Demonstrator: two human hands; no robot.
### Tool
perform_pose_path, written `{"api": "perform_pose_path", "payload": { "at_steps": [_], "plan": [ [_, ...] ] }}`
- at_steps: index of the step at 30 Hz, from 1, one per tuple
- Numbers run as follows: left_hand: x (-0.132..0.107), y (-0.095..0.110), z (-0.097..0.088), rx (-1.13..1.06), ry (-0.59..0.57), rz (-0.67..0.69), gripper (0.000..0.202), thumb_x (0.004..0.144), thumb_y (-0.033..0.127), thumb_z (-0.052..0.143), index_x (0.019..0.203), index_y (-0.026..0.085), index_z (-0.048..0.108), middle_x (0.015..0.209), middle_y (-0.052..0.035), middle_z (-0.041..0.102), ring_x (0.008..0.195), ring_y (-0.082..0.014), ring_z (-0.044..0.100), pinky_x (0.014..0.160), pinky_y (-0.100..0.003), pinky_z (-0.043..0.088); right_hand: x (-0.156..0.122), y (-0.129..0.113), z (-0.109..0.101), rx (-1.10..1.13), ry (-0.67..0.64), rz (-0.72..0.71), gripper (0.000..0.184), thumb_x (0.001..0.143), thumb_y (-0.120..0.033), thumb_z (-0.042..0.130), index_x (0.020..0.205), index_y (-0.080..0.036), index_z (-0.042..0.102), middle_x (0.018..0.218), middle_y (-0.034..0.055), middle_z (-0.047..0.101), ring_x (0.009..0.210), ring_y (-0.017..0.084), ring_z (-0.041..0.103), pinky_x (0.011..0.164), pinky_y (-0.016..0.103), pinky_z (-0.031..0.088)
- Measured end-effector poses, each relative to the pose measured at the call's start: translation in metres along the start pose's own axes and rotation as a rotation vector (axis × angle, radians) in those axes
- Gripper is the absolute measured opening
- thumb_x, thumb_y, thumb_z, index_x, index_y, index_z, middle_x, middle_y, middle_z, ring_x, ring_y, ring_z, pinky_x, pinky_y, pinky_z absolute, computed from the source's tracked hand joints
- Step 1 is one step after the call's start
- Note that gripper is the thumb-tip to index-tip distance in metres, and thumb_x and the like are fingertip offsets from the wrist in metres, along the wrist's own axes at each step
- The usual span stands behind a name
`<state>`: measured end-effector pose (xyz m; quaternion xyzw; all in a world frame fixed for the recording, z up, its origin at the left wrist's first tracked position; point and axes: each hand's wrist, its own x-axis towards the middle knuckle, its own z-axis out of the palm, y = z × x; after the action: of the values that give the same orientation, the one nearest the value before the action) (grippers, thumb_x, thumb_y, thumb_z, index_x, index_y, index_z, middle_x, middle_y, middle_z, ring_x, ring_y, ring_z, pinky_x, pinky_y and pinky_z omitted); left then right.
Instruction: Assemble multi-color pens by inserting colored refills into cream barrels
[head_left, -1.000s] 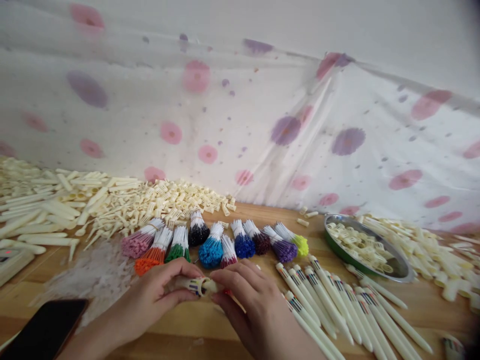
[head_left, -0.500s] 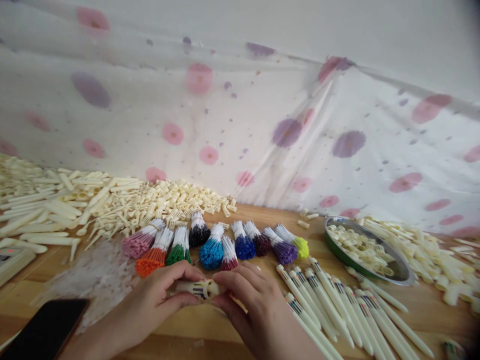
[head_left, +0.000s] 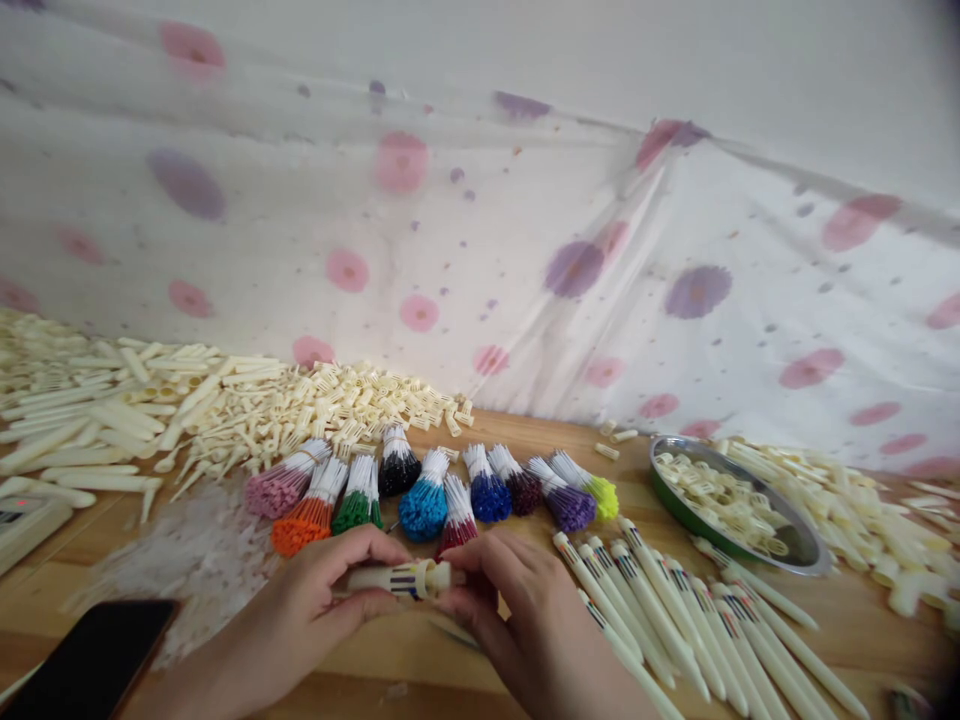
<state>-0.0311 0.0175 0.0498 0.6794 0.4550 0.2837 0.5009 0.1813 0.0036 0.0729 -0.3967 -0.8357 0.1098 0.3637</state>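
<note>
Pinched between thumb and fingers of my left hand (head_left: 307,610) is a cream multicolour pen (head_left: 386,579), lying level with coloured sliders showing in its slots. My right hand (head_left: 517,615) closes its thumb and fingertips on the pen's right end, by a cream collar-like end piece (head_left: 438,578). Whether that piece is fixed to the barrel I cannot tell. Just beyond the hands stand bundles of refills with coloured tips, such as a light blue bundle (head_left: 422,510), an orange bundle (head_left: 304,520) and a dark red bundle (head_left: 457,525).
Several cream pens with coloured sliders (head_left: 675,620) lie at the right. Behind them, a green-sided metal dish (head_left: 814,560) holds cream parts. Cream tubes and slotted pieces (head_left: 375,400) are heaped at the back left. A phone (head_left: 90,655) and clear plastic bits (head_left: 202,570) lie at the left.
My right hand has shifted slightly to the right along the pen, and more of the pen's right end shows between the hands. My left hand has stayed nearly in place.
</note>
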Motion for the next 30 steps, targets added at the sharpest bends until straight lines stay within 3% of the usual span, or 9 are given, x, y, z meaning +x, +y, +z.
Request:
{"api": "perform_pose_path", "payload": {
  "at_steps": [6,12,17,21,26,30],
  "plan": [
    [0.001,0.006,0.003,0.055,0.078,-0.023,0.016,0.075,0.019,0.062,0.088,0.025,0.066,0.091,0.0016,0.071,0.089,-0.0193,0.065,0.075,-0.025,0.051,0.002,0.001,0.008,-0.107,-0.023,-0.057,0.039,0.096,-0.042,0.036,0.072,-0.017,0.055,0.064,0.0028,0.062,0.058,0.014,0.056,0.051,0.023,0.039],
    [0.000,0.006,0.003,0.020,0.138,0.017,0.013,0.075,0.021,0.062,0.086,0.026,0.067,0.087,0.0017,0.071,0.085,-0.0192,0.065,0.070,-0.024,0.052,0.002,0.000,-0.004,-0.054,-0.034,-0.056,0.016,0.094,-0.025,0.044,0.095,-0.017,0.057,0.080,0.0035,0.065,0.072,0.014,0.060,0.060,0.023,0.044],
    [-0.001,0.006,0.003,0.031,0.134,0.034,0.015,0.074,0.019,0.064,0.086,0.027,0.067,0.088,0.0026,0.072,0.086,-0.0185,0.066,0.072,-0.024,0.052,0.002,-0.003,-0.007,-0.045,-0.071,-0.091,0.018,0.095,-0.021,0.041,0.096,-0.018,0.058,0.083,0.0053,0.064,0.075,0.015,0.059,0.063,0.024,0.046],
    [-0.002,0.008,0.004,0.041,0.132,0.045,0.015,0.075,0.019,0.064,0.086,0.028,0.068,0.088,0.0030,0.073,0.086,-0.0184,0.067,0.073,-0.024,0.052,0.002,-0.003,-0.009,-0.021,-0.107,-0.040,0.019,0.095,-0.027,0.043,0.089,-0.018,0.058,0.077,0.0040,0.065,0.070,0.015,0.059,0.060,0.022,0.044],
    [-0.002,0.009,0.008,0.059,0.149,0.035,0.015,0.072,0.019,0.065,0.084,0.027,0.067,0.088,0.0022,0.074,0.085,-0.0193,0.068,0.072,-0.025,0.053,0.002,0.001,-0.005,0.026,-0.081,0.026,0.036,0.095,-0.043,0.037,0.076,-0.018,0.054,0.065,0.0018,0.060,0.056,0.012,0.055,0.051,0.020,0.038],
    [-0.001,0.003,0.011,0.125,0.200,0.077,0.015,0.072,0.018,0.066,0.084,0.027,0.066,0.086,0.0018,0.074,0.083,-0.0192,0.068,0.074,-0.026,0.053,0.000,0.001,0.001,0.024,-0.090,0.055,0.040,0.095,-0.047,0.034,0.072,-0.018,0.052,0.062,0.0010,0.059,0.054,0.012,0.052,0.049,0.020,0.036]
  ]
}}
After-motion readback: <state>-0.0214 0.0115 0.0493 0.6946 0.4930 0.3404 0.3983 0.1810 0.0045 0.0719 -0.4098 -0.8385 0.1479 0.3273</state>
